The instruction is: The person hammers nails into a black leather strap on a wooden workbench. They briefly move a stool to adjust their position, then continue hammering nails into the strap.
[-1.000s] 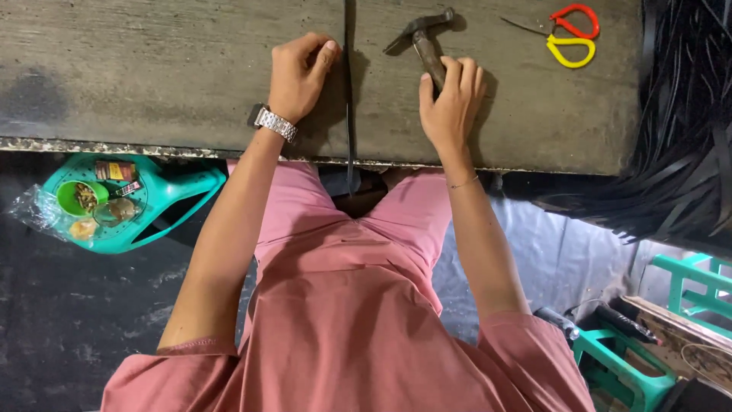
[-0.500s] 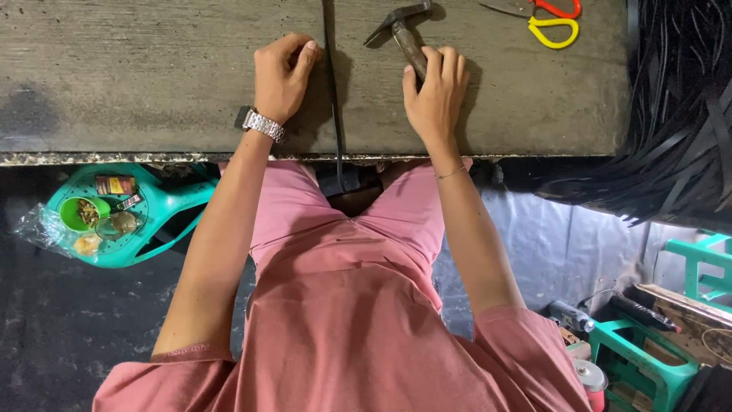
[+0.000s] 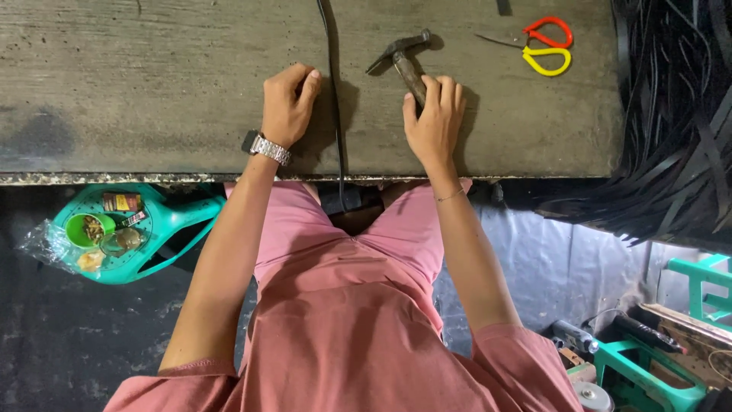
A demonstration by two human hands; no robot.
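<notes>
My left hand [image 3: 288,103] rests on the grey worktable [image 3: 152,84] with its fingers curled. Its fingertips touch a long black strip [image 3: 333,91] that runs across the table and hangs over the near edge. My right hand [image 3: 435,118] lies over the handle of a hammer [image 3: 402,57], fingers folded on it. The hammer's head points away from me and rests on the table. A metal watch sits on my left wrist.
Red-and-yellow scissors [image 3: 547,47] lie at the back right of the table. A heap of black strips [image 3: 675,122] fills the right side. Below left stands a teal stool [image 3: 152,229] holding a green cup and small items. Teal stools and tools [image 3: 648,343] sit at lower right.
The view has shifted, so the table and both hands now sit lower in the frame. Both hands keep their places by the strip and on the hammer.
</notes>
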